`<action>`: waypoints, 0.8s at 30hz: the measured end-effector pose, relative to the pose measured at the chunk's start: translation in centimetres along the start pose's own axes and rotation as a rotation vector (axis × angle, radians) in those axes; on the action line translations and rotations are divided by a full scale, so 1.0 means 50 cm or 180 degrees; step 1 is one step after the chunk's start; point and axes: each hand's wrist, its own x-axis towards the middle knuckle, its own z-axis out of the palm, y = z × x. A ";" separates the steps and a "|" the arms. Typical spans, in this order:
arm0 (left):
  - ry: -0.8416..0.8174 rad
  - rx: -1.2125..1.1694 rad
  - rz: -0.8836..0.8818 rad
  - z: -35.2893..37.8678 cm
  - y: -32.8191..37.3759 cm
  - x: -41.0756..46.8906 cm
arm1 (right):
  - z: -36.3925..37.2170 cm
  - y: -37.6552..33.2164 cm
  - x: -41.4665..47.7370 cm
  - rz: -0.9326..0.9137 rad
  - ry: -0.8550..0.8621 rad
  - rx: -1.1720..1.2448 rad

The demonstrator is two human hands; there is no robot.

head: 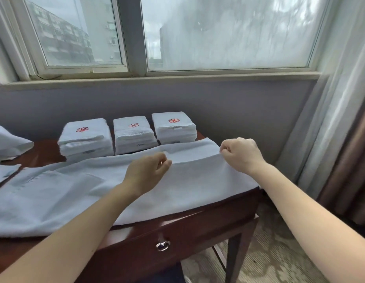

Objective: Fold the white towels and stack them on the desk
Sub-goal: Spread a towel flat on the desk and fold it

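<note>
This long white terry towel [177, 190] lies spread across the dark wooden bench [198, 220]. It looks soft, light and limp, so I'd take it by the corners. My left hand [155, 166] and right hand [240, 154] each pinch its twelve o'clock edge, just short of three stacks of folded white towels with red emblems [134, 135].

Left hand [148, 170] and right hand [240, 154] pinch the towel [198, 180].

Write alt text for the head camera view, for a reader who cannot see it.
A person's left hand and right hand each pinch the far edge of a white towel spread over a dark wooden desk. Behind it stand three stacks of folded towels with red emblems, below a window.
</note>
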 end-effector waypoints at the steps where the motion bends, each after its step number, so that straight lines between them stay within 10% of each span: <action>1: 0.0011 0.0117 -0.0019 0.009 -0.003 0.005 | 0.016 0.002 0.007 -0.0052 0.0015 -0.0109; 24: -0.0395 0.0431 -0.0579 0.117 -0.047 0.043 | 0.214 -0.010 0.040 -0.0146 -0.1391 0.0129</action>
